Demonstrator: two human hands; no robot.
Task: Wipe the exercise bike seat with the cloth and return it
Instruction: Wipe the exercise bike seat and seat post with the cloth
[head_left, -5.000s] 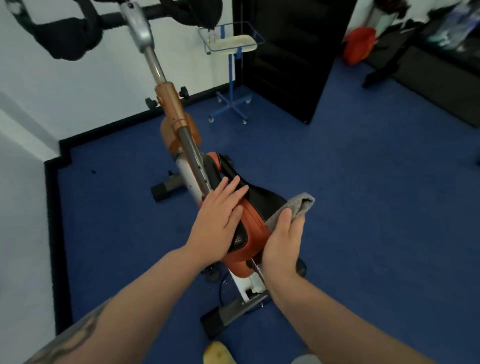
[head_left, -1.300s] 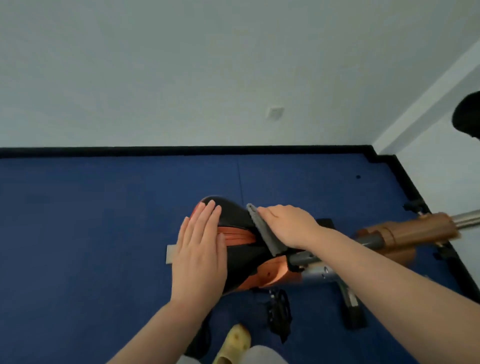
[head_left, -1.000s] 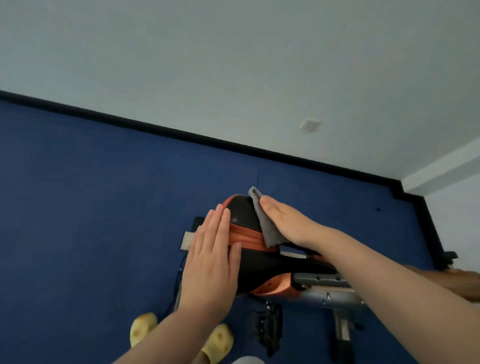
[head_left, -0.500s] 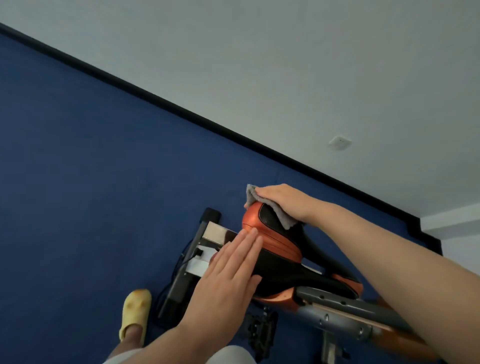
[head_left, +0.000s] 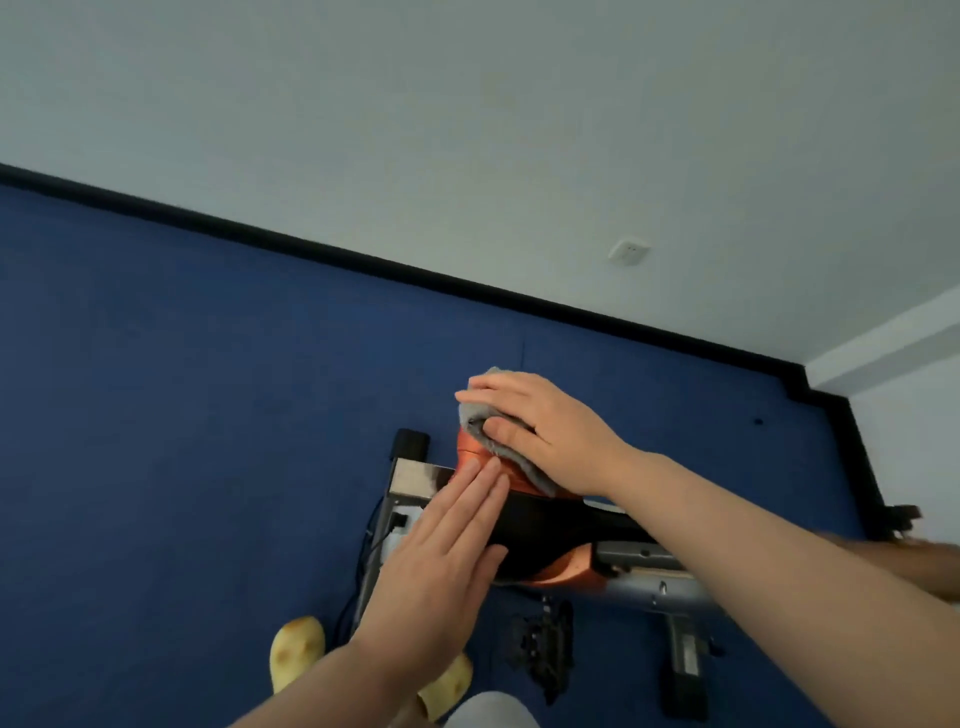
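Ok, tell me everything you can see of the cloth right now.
The cloth is grey, soft and fuzzy-looking, bunched rather than flat. It drapes over the orange rear end of the seat, pressed there by the right hand, fingers spread on top and thumb against its near edge. Most of it is hidden under that hand; only a crumpled edge past the fingertips and a strip below the palm show. The left hand lies flat on the seat, apart from it.

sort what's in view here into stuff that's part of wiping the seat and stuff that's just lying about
Part of the job:
seat
cloth
right hand pressing the cloth on the seat
left hand flat on the seat

Just there:
slippers
wall socket
pedal
cable
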